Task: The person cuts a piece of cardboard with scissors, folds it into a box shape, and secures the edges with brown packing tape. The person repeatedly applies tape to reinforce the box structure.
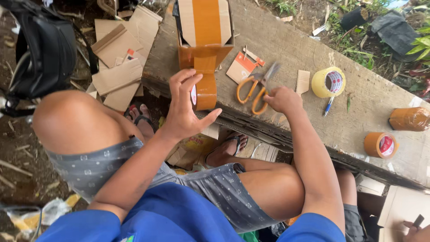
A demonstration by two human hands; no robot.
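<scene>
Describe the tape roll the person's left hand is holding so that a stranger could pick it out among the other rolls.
On the long wooden plank, find the taped cardboard box at its near end. A brown strip runs from it to the brown tape roll in the left hand. The other rolls lie loose farther along the plank.

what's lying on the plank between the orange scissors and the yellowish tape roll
In the head view, a small cardboard offcut lies on the wooden plank between the orange scissors and the yellowish tape roll. The right hand grips the scissors' handle.

- I see soft, even daylight, no hard shadows.
- Scissors (257, 87) blades motion-blurred at 12 o'clock.
- Mild glare on knee (71, 118) at 9.
- Wide-angle stretch toward edges.
</scene>
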